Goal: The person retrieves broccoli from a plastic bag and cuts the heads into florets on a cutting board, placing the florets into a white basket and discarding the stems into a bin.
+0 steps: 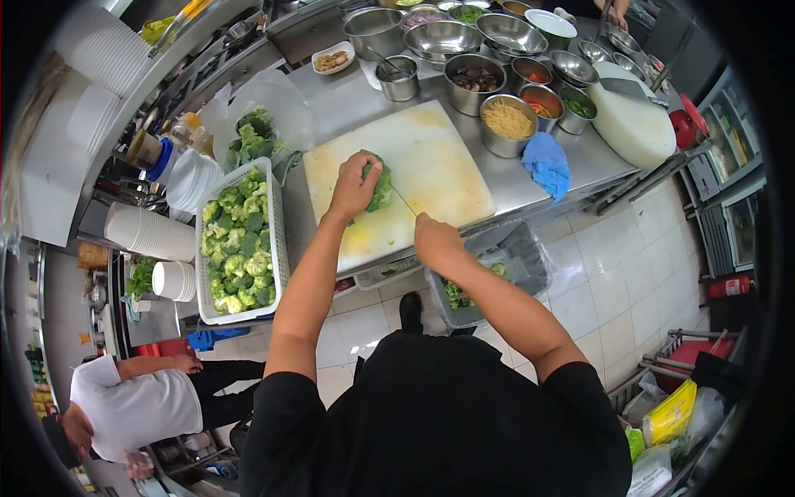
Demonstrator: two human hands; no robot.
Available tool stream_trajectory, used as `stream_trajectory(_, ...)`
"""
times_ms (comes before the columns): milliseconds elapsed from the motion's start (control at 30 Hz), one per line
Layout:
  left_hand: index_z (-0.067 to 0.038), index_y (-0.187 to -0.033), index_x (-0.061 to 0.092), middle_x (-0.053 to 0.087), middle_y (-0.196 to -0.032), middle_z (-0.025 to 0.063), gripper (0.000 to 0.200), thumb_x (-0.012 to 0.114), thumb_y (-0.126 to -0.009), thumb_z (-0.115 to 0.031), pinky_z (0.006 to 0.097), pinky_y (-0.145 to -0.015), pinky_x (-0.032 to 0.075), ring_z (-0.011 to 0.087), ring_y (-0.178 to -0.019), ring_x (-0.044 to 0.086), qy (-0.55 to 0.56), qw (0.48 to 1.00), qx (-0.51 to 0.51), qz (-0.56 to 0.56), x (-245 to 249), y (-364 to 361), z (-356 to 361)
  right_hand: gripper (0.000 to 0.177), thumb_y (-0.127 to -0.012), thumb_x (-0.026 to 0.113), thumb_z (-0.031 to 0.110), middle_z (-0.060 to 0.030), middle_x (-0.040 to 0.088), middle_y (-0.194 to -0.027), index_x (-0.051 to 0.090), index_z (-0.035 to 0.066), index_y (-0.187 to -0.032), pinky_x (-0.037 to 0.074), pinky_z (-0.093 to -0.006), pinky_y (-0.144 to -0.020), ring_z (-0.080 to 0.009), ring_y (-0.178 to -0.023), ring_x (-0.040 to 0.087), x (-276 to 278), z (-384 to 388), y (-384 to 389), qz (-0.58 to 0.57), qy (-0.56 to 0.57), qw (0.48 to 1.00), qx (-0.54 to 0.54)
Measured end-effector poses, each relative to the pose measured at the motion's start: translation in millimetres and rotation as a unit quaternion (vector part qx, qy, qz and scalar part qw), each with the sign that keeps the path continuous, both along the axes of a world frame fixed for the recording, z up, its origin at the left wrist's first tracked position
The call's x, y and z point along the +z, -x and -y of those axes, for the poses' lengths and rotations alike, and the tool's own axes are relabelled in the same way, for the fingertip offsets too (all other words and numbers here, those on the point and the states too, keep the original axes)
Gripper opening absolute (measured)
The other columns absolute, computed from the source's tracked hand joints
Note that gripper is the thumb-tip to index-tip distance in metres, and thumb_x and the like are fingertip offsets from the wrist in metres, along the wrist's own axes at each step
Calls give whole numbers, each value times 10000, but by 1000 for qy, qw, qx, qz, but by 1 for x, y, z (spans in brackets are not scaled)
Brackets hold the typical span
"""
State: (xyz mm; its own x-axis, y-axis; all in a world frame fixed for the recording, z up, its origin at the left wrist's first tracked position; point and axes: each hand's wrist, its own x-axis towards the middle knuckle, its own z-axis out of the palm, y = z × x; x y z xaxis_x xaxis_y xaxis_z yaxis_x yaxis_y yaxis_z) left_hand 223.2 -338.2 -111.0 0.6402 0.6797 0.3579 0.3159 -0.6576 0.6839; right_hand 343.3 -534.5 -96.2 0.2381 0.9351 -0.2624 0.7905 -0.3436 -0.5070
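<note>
A green broccoli head (382, 189) rests on the large white cutting board (443, 153), whose surface is stained yellow. My left hand (356, 187) is closed over the broccoli's left side, its fingers curled against it. In my right hand (438, 241), near the board's front edge, is a knife (404, 200), the handle hidden in my fist. Its thin blade points up and left, with the tip end at the broccoli. Left of the board stands a white plastic basket (277, 236) full of cut broccoli florets (236, 248). Behind it, more broccoli (251, 139) lies by a clear plastic bag (281, 99).
Beneath the counter edge sits a grey bin (530, 261) with green scraps. A blue cloth (546, 166) hangs beside a pot of yellow strips (508, 120). Several steel bowls (444, 40) line the back. A person in a white shirt (141, 406) is at left; another person's hand (617, 16) shows top right.
</note>
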Motion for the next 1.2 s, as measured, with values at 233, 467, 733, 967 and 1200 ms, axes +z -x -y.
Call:
stream_trajectory(233,-52,-1215,466,529,-1291,140,369,577,-867,-105,373,-1047,380,272,-1208,499,145,988,-7,51,-12,25,-9,275,-862,520,57,-306,686,-969,539,-85,-1097,557,-473,-799,-409,-928,701,29,-2,-16,-107,92,990,-18)
stream_trajectory(467,-58,-1224,413,505,-1275,121,508,493,-729,21,355,-1034,386,222,-1194,483,197,974,-63,91,-5,61,5,350,-899,462,114,-387,625,-1040,487,-111,-1165,469,-554,-934,-523,-1040,608,24,46,-22,-149,60,987,5)
stream_trajectory(733,-54,-1051,552,556,-1191,127,290,654,-794,-141,397,-1013,384,318,-1109,505,-18,997,-69,6,-2,39,17,268,-871,467,10,-367,648,-974,491,-98,-1115,505,-549,-852,-520,-952,639,25,58,-9,-104,49,993,27)
stream_trajectory(967,-48,-1029,561,613,-1112,129,285,670,-777,-128,414,-991,398,316,-1078,519,-33,996,-53,60,-4,29,30,236,-855,508,6,-340,666,-941,517,-100,-1066,544,-513,-788,-472,-921,676,17,38,-8,-64,21,995,70)
stream_trajectory(1200,-47,-1011,588,641,-1072,119,264,710,-785,-106,392,-953,424,306,-1039,540,-99,993,-54,40,-1,18,32,215,-871,553,50,-307,684,-948,543,-77,-1044,584,-455,-749,-378,-916,716,-8,8,8,23,43,997,65)
